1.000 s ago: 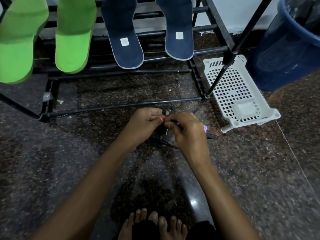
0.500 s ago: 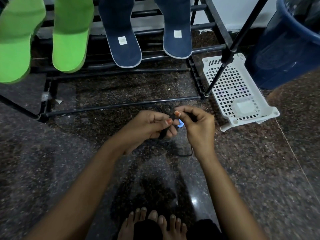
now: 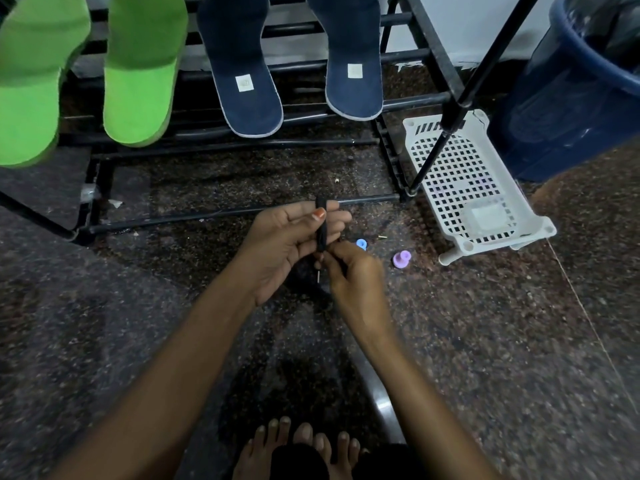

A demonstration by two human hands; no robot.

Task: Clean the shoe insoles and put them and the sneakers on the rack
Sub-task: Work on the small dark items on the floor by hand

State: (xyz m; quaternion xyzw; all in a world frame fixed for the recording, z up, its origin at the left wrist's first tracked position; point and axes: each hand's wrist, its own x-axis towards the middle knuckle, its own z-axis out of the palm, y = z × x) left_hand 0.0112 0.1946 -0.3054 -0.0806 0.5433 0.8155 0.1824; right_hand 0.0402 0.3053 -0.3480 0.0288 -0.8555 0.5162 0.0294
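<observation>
Head view, the only one. Your left hand (image 3: 287,244) holds a slim black piece (image 3: 321,226), which I cannot identify. The thumb is pressed across its front and the fingers are curled behind it. The long axis of the piece runs near to far, its far tip just short of the low front bar of the rack (image 3: 225,214). Your right hand (image 3: 356,282) is at the near end, fingertips drawn together in a pinch on it. A thin pin shows just below.

The green insoles (image 3: 138,81) and the navy insoles (image 3: 246,81) already lie on the rack, far of both hands, heels toward you. The navy pair is straight beyond the hands and the green pair is far left. No sneakers are in view.

A blue cap (image 3: 361,244) and a purple cap (image 3: 401,259) lie on the floor just right of your right hand, which is the nearer hand to them.

Judgement: the insole step looks finished, and the sneakers remain.
</observation>
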